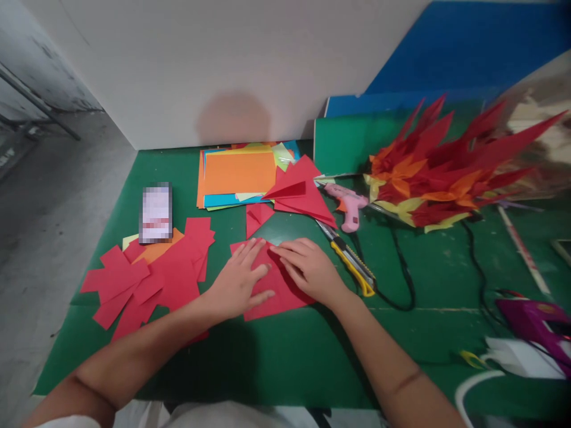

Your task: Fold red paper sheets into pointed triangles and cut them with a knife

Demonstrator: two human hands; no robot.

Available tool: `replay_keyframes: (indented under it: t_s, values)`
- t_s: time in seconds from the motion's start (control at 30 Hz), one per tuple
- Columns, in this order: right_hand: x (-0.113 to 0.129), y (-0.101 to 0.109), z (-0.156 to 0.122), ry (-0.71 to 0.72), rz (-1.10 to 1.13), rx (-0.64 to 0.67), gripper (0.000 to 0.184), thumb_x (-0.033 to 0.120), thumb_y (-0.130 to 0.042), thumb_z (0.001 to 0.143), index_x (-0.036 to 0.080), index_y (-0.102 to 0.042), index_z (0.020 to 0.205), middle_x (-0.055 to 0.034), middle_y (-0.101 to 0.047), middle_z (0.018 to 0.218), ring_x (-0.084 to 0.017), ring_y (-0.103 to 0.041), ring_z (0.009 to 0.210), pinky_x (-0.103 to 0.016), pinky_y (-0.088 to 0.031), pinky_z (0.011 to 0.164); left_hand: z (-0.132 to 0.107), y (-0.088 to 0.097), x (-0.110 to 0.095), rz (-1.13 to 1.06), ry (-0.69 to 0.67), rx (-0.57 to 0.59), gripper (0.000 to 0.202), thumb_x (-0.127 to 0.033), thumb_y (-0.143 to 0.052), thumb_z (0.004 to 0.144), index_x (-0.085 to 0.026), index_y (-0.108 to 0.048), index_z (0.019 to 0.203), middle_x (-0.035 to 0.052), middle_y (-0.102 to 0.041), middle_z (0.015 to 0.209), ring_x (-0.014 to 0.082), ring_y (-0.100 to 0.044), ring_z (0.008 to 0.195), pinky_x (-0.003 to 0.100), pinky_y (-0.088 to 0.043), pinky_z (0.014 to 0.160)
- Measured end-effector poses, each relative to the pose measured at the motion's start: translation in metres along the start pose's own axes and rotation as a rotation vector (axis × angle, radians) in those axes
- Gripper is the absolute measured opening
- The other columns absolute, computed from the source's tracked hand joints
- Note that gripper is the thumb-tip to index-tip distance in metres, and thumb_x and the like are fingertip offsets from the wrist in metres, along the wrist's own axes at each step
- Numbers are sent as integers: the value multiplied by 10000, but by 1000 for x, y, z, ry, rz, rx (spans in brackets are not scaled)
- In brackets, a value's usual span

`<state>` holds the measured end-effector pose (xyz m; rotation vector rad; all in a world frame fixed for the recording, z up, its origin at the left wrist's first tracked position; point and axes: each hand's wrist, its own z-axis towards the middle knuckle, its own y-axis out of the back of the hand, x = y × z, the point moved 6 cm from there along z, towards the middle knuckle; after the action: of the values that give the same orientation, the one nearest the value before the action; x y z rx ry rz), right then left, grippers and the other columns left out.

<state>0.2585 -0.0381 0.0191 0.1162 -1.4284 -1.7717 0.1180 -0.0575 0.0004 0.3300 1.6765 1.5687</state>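
A red paper sheet [279, 291] lies on the green mat [285, 351] in front of me. My left hand [238, 279] rests flat on its left part, fingers spread and stretched forward. My right hand [307, 267] lies flat on its right part, fingers pointing left and pressing along a fold. Neither hand grips anything. Just beyond the sheet sit a small folded red piece [256, 217] and several folded red paper cones [301, 190].
Cut red paper squares [151, 279] are scattered at the left, with a phone [156, 212] above them. A stack of coloured paper [238, 175] lies behind. A pink glue gun [348, 205], a yellow utility knife [352, 258], a black cord and a red-orange paper spike ornament [446, 169] are at the right.
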Motion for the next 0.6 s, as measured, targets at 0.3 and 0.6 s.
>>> replay_keyframes:
  t_s: [0.3, 0.6]
  values:
    - [1, -25, 10, -69, -223, 174, 444, 76, -414, 873, 112, -557, 1291, -125, -628, 1035, -230, -484, 811, -365, -410, 714, 0, 1, 1, 7, 10, -13, 375, -462, -577, 868, -150, -608, 1073, 196, -425, 1407, 361, -276, 1409, 567, -327, 1108]
    - [-5, -13, 11, -82, -164, 120, 407, 82, -414, 882, 142, -633, 1220, -99, -621, 933, -212, -465, 790, -355, -405, 720, 1, 5, -1, 2, 10, -25, 372, -451, -588, 859, -154, -596, 1083, 192, -330, 1493, 364, -225, 1430, 564, -336, 1104]
